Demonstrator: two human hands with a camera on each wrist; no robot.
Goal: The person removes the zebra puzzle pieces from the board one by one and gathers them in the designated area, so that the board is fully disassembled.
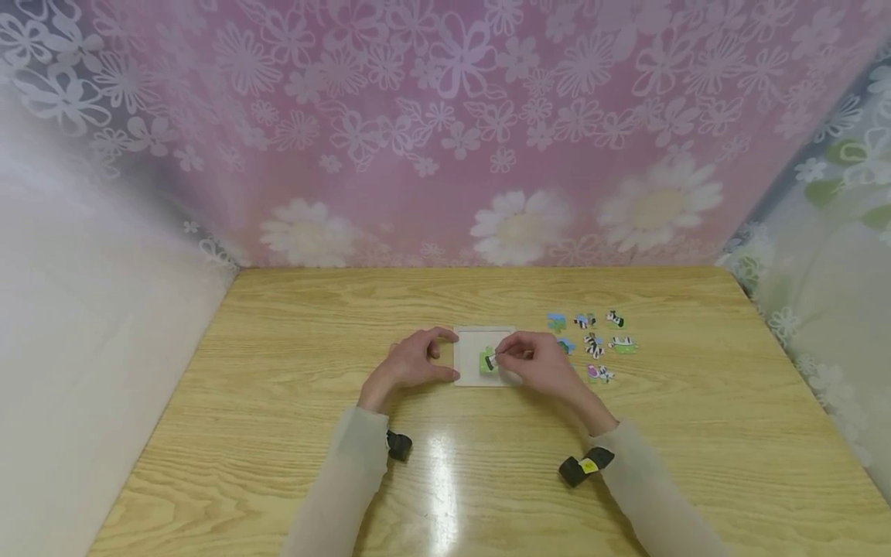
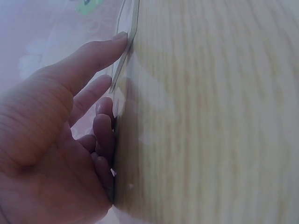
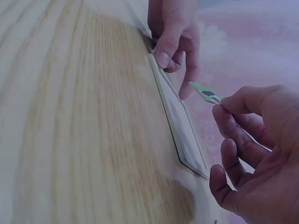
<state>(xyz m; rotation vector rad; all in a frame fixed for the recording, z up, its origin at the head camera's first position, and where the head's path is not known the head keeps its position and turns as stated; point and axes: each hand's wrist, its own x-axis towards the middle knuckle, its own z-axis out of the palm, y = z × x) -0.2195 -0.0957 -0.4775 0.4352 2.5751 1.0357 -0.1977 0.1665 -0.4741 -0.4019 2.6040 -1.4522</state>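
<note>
A shallow white puzzle tray (image 1: 468, 377) with a pale raised border lies on the table. My left hand (image 1: 415, 360) is at its left side in the head view, thumb and index fingertips spread apart and touching the border. The other left fingers (image 2: 103, 133) bend loosely beside the tray. Between thumb and index finger, my right hand (image 1: 539, 362) pinches a green puzzle piece (image 3: 203, 92) with a black and white pattern. The piece is tilted and held over the tray, while the remaining right fingers (image 3: 230, 156) curl below.
To the right of the tray lie several loose puzzle pieces (image 1: 593, 345) in blue, green, black and white. Wood-grain table (image 1: 292, 325) spreads around both arms. A pink flowered curtain (image 1: 418, 139) hangs along the far edge, with pale sheets at both sides.
</note>
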